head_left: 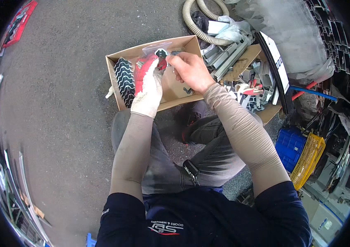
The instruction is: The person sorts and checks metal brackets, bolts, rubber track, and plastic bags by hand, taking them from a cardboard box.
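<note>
My left hand point(148, 82), in a red and white work glove, is closed around a small dark green profile piece point(161, 53) with a pale edge. Bare, my right hand point(192, 71) meets it from the right, fingers curled and thumb pressed in a pinch; whatever is between them is too small to make out. Both hands are over an open cardboard box point(173, 91). Along the box's left side stand several zigzag-edged dark green pieces point(124, 78) in a row. A clear plastic bag point(155, 47) lies near the far wall, and a small metal part point(187, 90) near the front right.
Right of the box lie metal profiles point(229, 57), a carton of offcuts point(273, 110) and a beige ribbed hose point(188, 18). Blue point(289, 144) and yellow crates point(308, 158) stand farther right. Long metal strips point(26, 197) lie at left, a red tray point(20, 22) at far left.
</note>
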### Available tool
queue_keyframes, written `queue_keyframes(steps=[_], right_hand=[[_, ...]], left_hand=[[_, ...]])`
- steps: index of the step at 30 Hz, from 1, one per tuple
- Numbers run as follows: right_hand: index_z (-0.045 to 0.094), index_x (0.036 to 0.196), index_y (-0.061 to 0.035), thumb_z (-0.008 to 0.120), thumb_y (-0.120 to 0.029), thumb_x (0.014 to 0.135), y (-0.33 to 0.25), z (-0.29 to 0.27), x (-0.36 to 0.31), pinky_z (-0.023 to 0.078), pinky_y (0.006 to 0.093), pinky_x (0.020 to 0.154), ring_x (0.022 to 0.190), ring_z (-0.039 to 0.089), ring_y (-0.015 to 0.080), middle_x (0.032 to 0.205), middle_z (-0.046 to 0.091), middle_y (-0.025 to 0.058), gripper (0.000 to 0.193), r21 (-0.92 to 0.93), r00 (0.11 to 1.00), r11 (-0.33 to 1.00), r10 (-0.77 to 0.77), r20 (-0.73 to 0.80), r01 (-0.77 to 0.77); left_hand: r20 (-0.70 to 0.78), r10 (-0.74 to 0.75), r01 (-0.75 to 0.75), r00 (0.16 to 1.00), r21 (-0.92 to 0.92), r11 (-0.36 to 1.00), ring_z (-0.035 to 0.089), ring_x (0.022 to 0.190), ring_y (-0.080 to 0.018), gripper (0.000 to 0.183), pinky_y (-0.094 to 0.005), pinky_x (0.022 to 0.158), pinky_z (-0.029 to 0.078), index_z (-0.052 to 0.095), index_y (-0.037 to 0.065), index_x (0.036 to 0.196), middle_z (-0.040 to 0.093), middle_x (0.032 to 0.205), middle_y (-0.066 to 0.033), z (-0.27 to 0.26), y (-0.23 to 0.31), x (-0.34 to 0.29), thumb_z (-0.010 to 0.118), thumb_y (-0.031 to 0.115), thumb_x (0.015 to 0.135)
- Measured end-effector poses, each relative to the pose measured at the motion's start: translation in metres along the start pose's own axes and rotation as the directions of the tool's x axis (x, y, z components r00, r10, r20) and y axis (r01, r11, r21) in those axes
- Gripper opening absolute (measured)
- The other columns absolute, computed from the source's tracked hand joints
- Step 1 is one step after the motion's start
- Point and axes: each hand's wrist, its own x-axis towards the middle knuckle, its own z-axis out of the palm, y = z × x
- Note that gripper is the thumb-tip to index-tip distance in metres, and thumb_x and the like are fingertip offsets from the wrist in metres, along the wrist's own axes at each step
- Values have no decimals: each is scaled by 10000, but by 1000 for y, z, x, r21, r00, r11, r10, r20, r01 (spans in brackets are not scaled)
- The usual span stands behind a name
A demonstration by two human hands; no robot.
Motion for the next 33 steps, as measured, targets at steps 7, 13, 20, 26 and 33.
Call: queue_keyframes(steps=[7,13,20,26,33], right_hand=[[709,1027,38,650,-577,854,-10,2,-8,526,424,873,950,705,371,957,710,266,642,-157,989,983,-112,-101,95],[695,1036,51,688,-582,822,-4,2,-6,541,419,850,904,716,363,920,719,237,668,-208,975,963,-196,-104,171],[681,1029,44,758,-485,845,-11,4,-13,521,347,700,715,650,211,803,688,156,565,-197,944,940,-305,-125,278],[679,1060,52,741,-531,812,-13,4,-14,561,406,805,854,728,333,904,722,232,636,-210,957,942,-280,-70,261],[677,1033,60,749,-526,815,-9,5,-10,565,395,781,842,729,331,888,724,221,629,-164,912,940,-333,-241,300]], left_hand=[[58,-24,19,998,71,997,627,1033,-229,238,-405,941,488,595,78,1148,667,1072,-80,-2,-1,-1,625,149,923],[-24,-164,165,986,66,984,629,1067,-243,291,-407,963,493,577,62,1211,657,1116,-104,6,5,-5,596,161,938],[107,-53,58,993,-47,997,628,1051,-239,301,-387,964,510,573,31,1215,639,1128,-107,8,10,-6,616,76,921],[38,-85,87,996,-51,995,624,1083,-247,298,-399,979,512,573,29,1239,640,1157,-104,15,16,-13,600,84,948],[110,-195,212,975,-177,961,611,1134,-267,330,-447,1002,466,595,91,1247,644,1248,-104,16,17,-9,531,311,1011]])
